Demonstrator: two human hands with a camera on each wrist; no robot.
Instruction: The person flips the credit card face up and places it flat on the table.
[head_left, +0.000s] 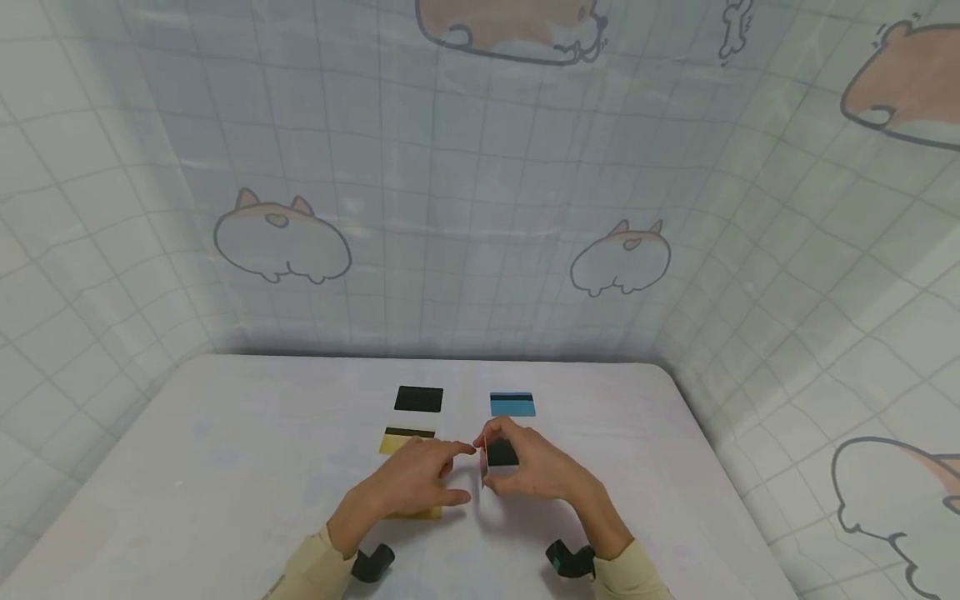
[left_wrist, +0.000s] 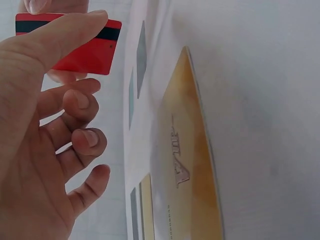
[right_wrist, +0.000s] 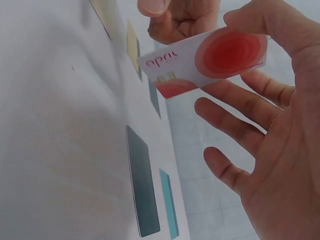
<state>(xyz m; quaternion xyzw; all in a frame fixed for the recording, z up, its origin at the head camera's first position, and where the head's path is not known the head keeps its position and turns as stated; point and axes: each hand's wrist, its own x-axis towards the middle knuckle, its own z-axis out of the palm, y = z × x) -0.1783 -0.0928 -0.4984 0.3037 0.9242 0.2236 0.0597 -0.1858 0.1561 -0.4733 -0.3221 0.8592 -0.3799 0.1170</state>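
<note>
A bank card [right_wrist: 200,64] stands on edge between my hands, white with red circles on its front, and red with a black stripe on its back. My right hand [head_left: 536,462] pinches it by one end, between thumb and fingers. My left hand [head_left: 412,479] is beside it, thumb and index finger spread toward the card. In the left wrist view the left thumb overlaps the red card [left_wrist: 90,57]; whether it touches cannot be told. A dark card [head_left: 502,452] lies beyond the right hand's grip. A gold card [left_wrist: 187,145] lies under the left hand.
Farther back on the white table [head_left: 262,450] lie a black card [head_left: 418,399] and a blue striped card [head_left: 512,404]. A yellow striped card [head_left: 405,443] sits just past the left hand. Black devices [head_left: 372,563] are at both wrists. A patterned curtain [head_left: 450,208] encloses the table.
</note>
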